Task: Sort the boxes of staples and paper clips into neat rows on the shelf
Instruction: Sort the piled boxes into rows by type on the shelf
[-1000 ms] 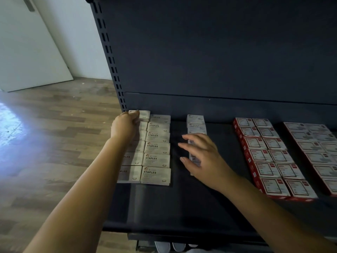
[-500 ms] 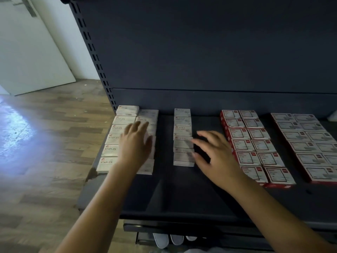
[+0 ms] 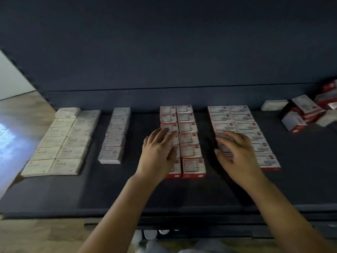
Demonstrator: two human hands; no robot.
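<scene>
On the dark shelf [image 3: 182, 194] lie white staple boxes [image 3: 60, 141] in two rows at the left and a single white row [image 3: 115, 136] beside them. Red-and-white boxes [image 3: 189, 141] form two rows in the middle, and another red double row [image 3: 242, 128] lies to the right. My left hand [image 3: 159, 152] hovers flat, fingers apart, over the left column of the middle red block. My right hand [image 3: 235, 154] hovers with spread fingers over the left column of the right red block. Neither hand holds anything.
A loose heap of red and white boxes [image 3: 306, 112] lies at the shelf's far right, with one white box [image 3: 274, 105] near the back panel. The dark back panel [image 3: 164, 52] rises behind. Wooden floor [image 3: 21, 114] shows at left.
Both hands moved right, off the white staple rows and over the red blocks. The view swung right, bringing the loose heap into sight.
</scene>
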